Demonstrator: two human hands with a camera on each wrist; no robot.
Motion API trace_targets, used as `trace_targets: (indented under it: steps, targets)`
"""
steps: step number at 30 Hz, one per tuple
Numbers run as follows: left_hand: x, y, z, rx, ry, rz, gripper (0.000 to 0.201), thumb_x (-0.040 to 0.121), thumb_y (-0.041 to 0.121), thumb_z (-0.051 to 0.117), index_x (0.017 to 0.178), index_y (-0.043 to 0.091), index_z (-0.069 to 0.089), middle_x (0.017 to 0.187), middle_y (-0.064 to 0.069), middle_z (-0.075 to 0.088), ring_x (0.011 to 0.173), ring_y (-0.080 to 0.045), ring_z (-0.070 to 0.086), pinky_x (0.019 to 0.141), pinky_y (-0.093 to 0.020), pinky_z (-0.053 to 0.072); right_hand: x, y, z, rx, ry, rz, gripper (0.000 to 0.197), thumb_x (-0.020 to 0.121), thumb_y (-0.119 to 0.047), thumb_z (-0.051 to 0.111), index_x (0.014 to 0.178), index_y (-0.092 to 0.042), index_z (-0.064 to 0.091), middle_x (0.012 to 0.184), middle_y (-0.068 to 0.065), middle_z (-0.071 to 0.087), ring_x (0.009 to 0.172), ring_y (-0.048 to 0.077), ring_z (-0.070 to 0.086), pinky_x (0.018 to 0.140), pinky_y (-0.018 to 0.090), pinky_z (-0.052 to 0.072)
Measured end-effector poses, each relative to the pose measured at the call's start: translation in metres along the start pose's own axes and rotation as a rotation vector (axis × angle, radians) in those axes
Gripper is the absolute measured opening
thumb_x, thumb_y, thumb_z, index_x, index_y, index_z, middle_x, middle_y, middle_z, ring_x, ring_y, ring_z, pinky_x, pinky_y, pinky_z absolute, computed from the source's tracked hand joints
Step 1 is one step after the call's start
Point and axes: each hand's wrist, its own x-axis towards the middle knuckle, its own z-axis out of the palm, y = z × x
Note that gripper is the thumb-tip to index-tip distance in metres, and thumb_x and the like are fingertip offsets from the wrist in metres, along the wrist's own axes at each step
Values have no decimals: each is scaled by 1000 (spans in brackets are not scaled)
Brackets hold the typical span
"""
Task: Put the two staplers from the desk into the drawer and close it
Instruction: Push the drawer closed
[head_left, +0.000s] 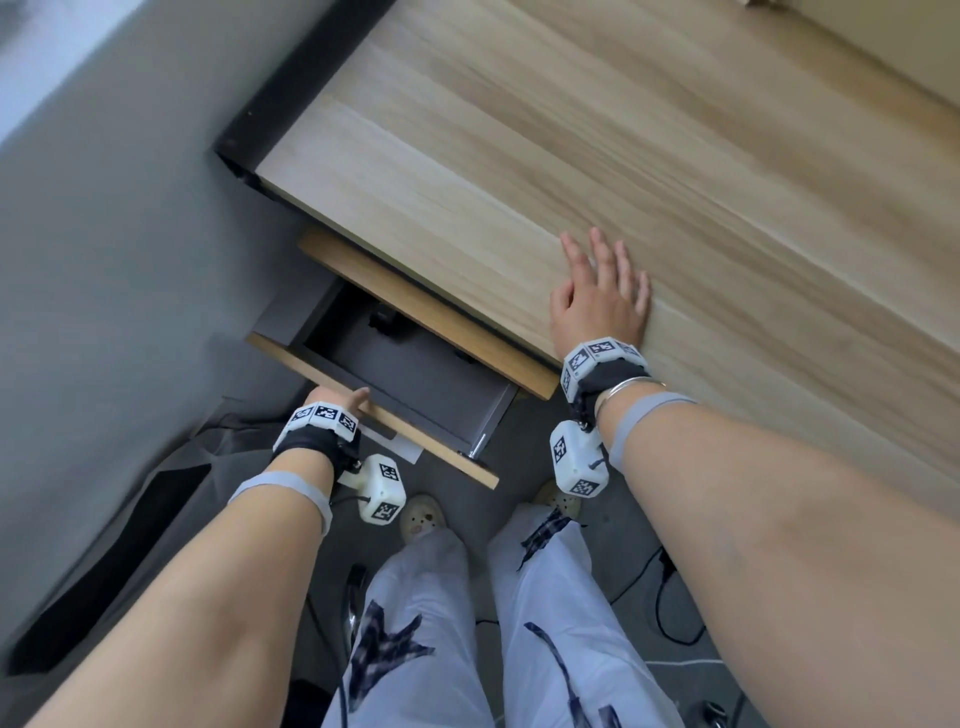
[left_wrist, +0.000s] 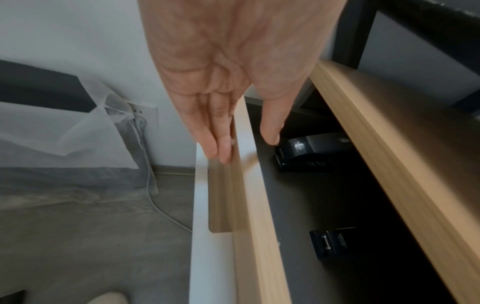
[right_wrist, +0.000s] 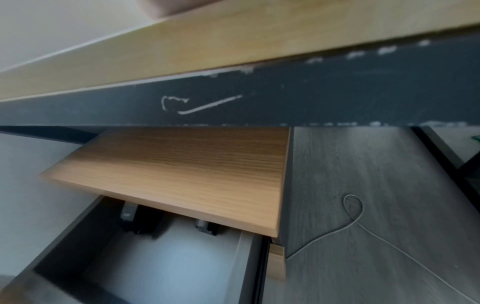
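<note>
The left hand (left_wrist: 233, 67) was at the drawer front (left_wrist: 249, 185), its straight fingers (left_wrist: 221, 144) laid against the outer face by the cut-out handle while the thumb reached over the top edge, nothing held or clenched. The drawer (head_left: 415, 379) stood partly out under the wooden surface (head_left: 571, 156). It looked a stiff, boxy thing on runners, probably light to move, and best pushed flat on the middle of its front rather than gripped, with the thumb drawn clear of the gap first, lest it be nipped under the ledge. Inside, on the dark floor, lay the two black staplers: one stapler (left_wrist: 309, 150) just beyond the thumb tip, not touching it so far as could be seen, and the other stapler (left_wrist: 330, 242) farther along to the right, well apart from the hand. Both seemed small, hard and rigid, likely to slide a little if the drawer shut sharply. Further right, the right hand (head_left: 602, 296) rested flat and spread on the surface, holding nothing.
</note>
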Motion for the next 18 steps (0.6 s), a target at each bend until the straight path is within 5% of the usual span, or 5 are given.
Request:
trace_targets:
  steps: [5, 9, 12, 15, 18]
  targets:
    - [-38, 43, 3, -80, -17, 31, 50, 75, 46, 70, 52, 4, 54, 57, -11, 55, 49, -24, 48, 66, -33, 46, 0, 0, 2, -6, 21, 0, 56, 90, -27, 37, 142, -46, 33, 157, -12, 28, 147, 17, 24, 119, 43, 14]
    - [-40, 64, 10, -200, -18, 77, 51, 74, 45, 72, 47, 10, 48, 53, -8, 51, 52, -23, 49, 68, -32, 47, 0, 0, 2, 13, 33, 3, 57, 87, -26, 40, 141, -45, 37, 156, -11, 32, 146, 18, 27, 119, 45, 15]
    - [-38, 74, 17, -321, -57, 90, 36, 74, 37, 75, 63, 7, 58, 61, -9, 57, 74, -25, 59, 92, -40, 54, 0, -1, 2, -2, 24, 5, 58, 87, -27, 41, 142, -46, 35, 156, -12, 31, 146, 17, 26, 119, 44, 15]
    - [-40, 83, 26, -454, -84, 86, 56, 75, 31, 76, 118, 1, 58, 66, -7, 59, 60, -17, 58, 79, -33, 55, 0, -1, 1, -1, 34, 3, 59, 86, -27, 41, 141, -46, 36, 156, -11, 33, 146, 18, 28, 119, 44, 16]
    - [-43, 95, 33, -582, -111, 96, 66, 76, 26, 76, 132, 2, 49, 72, -7, 63, 62, -12, 59, 75, -23, 52, 0, -2, 2, 0, 51, 2, 59, 84, -27, 42, 140, -45, 39, 154, -10, 36, 144, 19, 31, 118, 45, 19]
